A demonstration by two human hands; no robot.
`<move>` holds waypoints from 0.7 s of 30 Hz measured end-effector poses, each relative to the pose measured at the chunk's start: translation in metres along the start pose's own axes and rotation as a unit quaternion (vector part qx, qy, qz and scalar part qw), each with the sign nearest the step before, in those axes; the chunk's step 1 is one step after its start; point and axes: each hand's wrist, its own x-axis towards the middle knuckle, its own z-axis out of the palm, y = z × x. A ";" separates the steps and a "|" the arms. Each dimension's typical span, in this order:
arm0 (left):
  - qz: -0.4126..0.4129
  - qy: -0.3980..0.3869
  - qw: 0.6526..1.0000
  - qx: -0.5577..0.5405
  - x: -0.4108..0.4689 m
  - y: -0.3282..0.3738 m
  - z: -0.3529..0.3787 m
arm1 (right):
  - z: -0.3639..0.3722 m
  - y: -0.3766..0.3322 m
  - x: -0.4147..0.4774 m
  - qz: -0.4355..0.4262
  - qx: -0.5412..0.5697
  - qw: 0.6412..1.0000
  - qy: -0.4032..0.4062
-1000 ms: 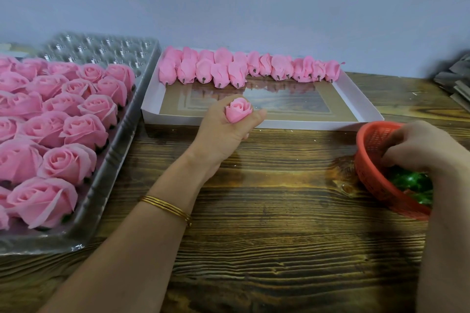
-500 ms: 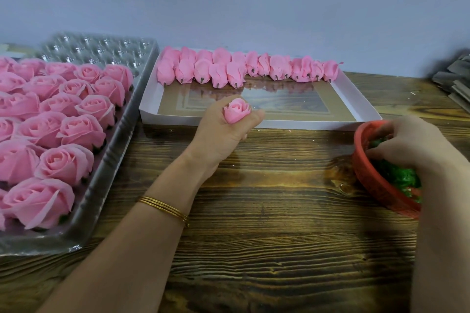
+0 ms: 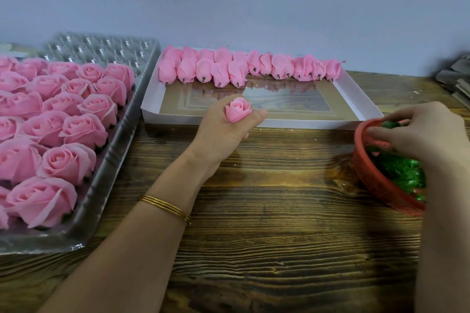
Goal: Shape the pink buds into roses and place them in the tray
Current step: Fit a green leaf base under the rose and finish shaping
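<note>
The right hand (image 3: pixel 422 132) is lifting higher over the red basket (image 3: pixel 376 185), grip pinching something green; the left hand (image 3: pixel 223 129) is clenching a pink bud (image 3: pixel 238 110) just before the white box (image 3: pixel 279 123).

We see a plain pale blue-grey wall (image 3: pixel 229 0) behind a dark, heavily grained wooden table (image 3: pixel 267 249) — soft, even light, with grey stacked pieces (image 3: pixel 455 79) at its far right edge.

one head-worn view looks forward and down, close over the wooden table (image 3: pixel 254 249) (wall behind)
</note>
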 end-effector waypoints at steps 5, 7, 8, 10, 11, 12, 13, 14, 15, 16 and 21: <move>0.002 0.007 1.000 -0.004 0.000 0.002 0.001 | 0.001 0.001 0.000 -0.023 0.051 0.998 0.035; 0.000 0.008 1.000 -0.004 0.000 0.001 0.001 | 0.000 -0.004 -0.003 -0.046 0.091 0.994 0.048; -0.002 0.008 1.000 -0.006 -0.001 0.002 0.002 | 0.000 -0.007 -0.004 -0.059 0.110 0.990 0.057; -0.003 0.007 1.000 -0.007 -0.001 0.002 0.002 | 0.001 -0.014 -0.007 -0.090 0.132 0.984 0.079; -0.004 0.006 1.000 -0.006 -0.001 0.002 0.002 | 0.001 -0.016 -0.008 -0.104 0.135 0.981 0.088; -0.004 0.005 1.000 -0.006 -0.001 0.002 0.001 | 0.002 -0.019 -0.010 -0.117 0.138 0.979 0.095; -0.004 0.004 1.000 -0.005 -0.001 0.003 0.001 | 0.003 -0.022 -0.011 -0.126 0.145 0.976 0.098; -0.004 0.004 1.000 -0.005 -0.001 0.003 0.001 | 0.004 -0.025 -0.013 -0.134 0.157 0.974 0.096; -0.004 0.003 1.000 -0.004 -0.001 0.003 0.000 | 0.006 -0.029 -0.015 -0.140 0.176 0.970 0.089; -0.004 0.002 1.000 -0.004 0.000 0.003 0.000 | 0.008 -0.033 -0.017 -0.144 0.201 0.966 0.077; -0.008 0.003 1.000 -0.010 0.000 0.002 0.000 | 0.023 -0.058 -0.030 -0.176 0.370 0.912 -0.037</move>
